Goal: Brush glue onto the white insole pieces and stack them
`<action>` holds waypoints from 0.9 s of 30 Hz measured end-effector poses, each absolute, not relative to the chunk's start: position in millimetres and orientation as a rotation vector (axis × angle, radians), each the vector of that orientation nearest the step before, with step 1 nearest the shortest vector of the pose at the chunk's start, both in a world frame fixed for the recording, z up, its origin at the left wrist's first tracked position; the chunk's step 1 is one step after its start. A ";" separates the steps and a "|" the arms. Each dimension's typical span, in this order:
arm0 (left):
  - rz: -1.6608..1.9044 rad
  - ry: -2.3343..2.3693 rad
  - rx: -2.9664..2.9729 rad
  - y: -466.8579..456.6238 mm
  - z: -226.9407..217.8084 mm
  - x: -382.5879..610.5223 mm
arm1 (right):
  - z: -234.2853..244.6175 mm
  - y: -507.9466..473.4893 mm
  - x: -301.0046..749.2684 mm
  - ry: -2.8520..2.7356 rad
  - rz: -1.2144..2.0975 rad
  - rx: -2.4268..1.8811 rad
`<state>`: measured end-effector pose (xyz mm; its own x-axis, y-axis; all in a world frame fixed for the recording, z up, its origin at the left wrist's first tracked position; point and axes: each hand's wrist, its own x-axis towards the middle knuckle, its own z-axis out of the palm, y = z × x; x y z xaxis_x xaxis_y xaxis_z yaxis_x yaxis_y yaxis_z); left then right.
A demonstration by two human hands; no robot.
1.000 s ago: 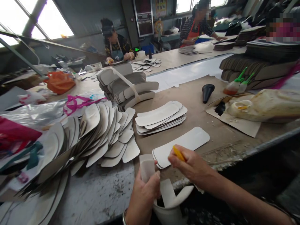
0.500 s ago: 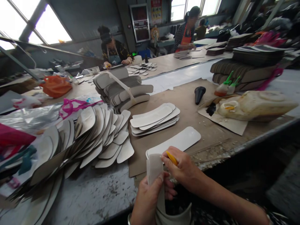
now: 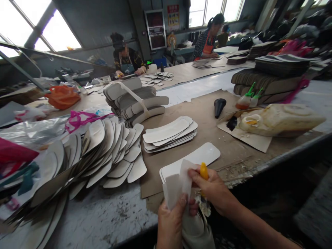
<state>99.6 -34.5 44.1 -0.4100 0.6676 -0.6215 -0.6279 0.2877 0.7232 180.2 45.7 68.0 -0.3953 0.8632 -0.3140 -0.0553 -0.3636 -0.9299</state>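
My left hand (image 3: 171,219) is closed around a pale grey flat strip (image 3: 172,188), held upright at the table's near edge. My right hand (image 3: 215,188) pinches the upper end of a thin whitish flap (image 3: 186,173), which stands apart from the strip at the top. The same hand keeps a yellow-handled tool (image 3: 204,171) in its fingers; its working end is not clear. Below the hands hangs bent, pale sheet material (image 3: 198,230). Just beyond lie long, pale, rounded pieces (image 3: 193,159), with a neat stack of similar pieces (image 3: 169,133) farther back on brown board (image 3: 199,103).
Many loose pale pieces (image 3: 111,152) fan out to the left. Behind them stands a strapped bundle (image 3: 137,98). On the right are a black tapered object (image 3: 219,107), small green-tipped bottles (image 3: 245,100) and a yellowed plastic jug (image 3: 287,119). Two co-workers (image 3: 127,60) sit across the table.
My right hand has moved right and slightly down, drawing the flap's top away from the strip. The yellow handle now points more upright. My left hand has shifted a little right.
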 end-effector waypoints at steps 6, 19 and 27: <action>1.278 1.440 0.070 -59.6 26.3 89.3 | 89.3 95.5 219.4 -1.096 1.869 -1.105; 1.226 1.444 -0.019 -8.5 37.8 22.9 | 84.3 130.6 137.6 -3.086 1.186 -0.976; 1.173 1.466 -0.001 -5.8 30.8 20.1 | 71.2 131.7 117.9 -3.227 1.050 -1.017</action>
<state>20.1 -5.8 30.8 -0.3018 0.5951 -0.7448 -0.5966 0.4915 0.6344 117.9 131.7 71.2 -0.7623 0.3867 -0.5190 0.6180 0.6730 -0.4063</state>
